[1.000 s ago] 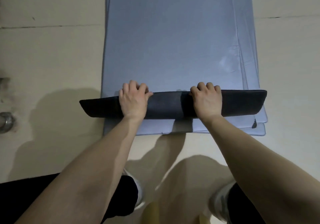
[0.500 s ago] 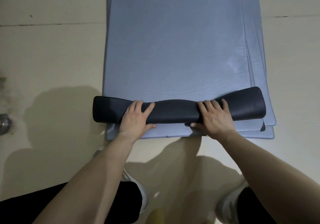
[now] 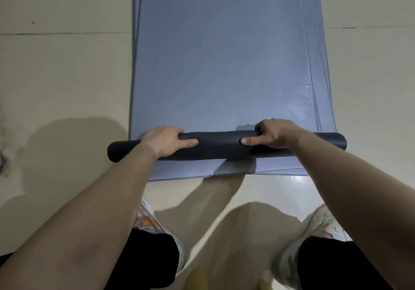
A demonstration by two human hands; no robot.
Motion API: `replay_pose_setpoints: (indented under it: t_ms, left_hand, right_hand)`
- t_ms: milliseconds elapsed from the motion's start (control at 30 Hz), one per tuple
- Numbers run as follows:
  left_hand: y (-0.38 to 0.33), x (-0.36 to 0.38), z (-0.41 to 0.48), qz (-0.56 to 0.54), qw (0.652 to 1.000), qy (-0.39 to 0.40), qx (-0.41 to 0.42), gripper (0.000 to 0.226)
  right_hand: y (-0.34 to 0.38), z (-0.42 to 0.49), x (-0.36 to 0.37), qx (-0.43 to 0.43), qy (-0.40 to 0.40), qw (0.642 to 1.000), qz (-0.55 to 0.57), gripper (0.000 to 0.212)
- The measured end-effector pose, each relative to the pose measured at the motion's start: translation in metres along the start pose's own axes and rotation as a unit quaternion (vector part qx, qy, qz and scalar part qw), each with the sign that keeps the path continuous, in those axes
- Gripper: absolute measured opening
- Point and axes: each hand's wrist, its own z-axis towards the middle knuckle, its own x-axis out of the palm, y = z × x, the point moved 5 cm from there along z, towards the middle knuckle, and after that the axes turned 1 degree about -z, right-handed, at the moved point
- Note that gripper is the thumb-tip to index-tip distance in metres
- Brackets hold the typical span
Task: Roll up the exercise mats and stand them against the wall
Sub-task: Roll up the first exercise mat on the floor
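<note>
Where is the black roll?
Head view: the black roll lies across the near end of the blue mats, gripped by the left hand and right hand.

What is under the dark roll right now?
A flat blue mat on the floor, with more layered edges at right. The roll hides the rest; how many lie stacked cannot be told.

Blue mats [image 3: 224,65], near end in dark roll [image 3: 220,147]

Both forearms [image 3: 116,188] bare, reaching forward, down. Fingers of left hand [image 3: 165,141] curl over far side of dark roll [image 3: 220,147], thumb along near side; right hand [image 3: 275,133] mirrors; thumb tips facing, apart.
</note>
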Motion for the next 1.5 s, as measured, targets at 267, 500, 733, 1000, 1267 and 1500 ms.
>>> replay_pose_setpoints:
  t_ms: [267, 500, 733, 1000, 1267, 1500]
  left_hand:
    - [-0.022, -0.018, 0.052, -0.016, 0.961, -0.250, -0.119, 0.049]
    - [-0.019, 0.002, 0.033, 0.022, 0.939, -0.335, 0.074, 0.081]
    - [-0.022, -0.012, 0.015, 0.050, 0.979, -0.177, 0.090, 0.096]
    - [-0.027, -0.007, -0.008, -0.054, 0.994, 0.067, 0.062, 0.086]
    - [-0.031, -0.017, -0.026, 0.020, 0.979, -0.201, -0.020, 0.080]
    - [-0.049, -0.022, 0.029, -0.038, 0.984, -0.176, 0.012, 0.081]
  right_hand:
    - [0.044, -0.006, 0.034, -0.020, -0.369, 0.927, -0.061, 0.091]
    - [0.027, 0.044, 0.016, -0.004, -0.275, 0.952, -0.135, 0.116]
    - [0.032, 0.023, -0.002, -0.013, -0.178, 0.976, -0.127, 0.092]
    - [0.038, -0.038, 0.033, -0.008, -0.189, 0.977, -0.094, 0.099]
    - [0.026, -0.020, 0.015, -0.043, -0.226, 0.971, -0.070, 0.089]
    - [0.038, -0.011, 0.017, -0.003, -0.316, 0.943, -0.100, 0.102]
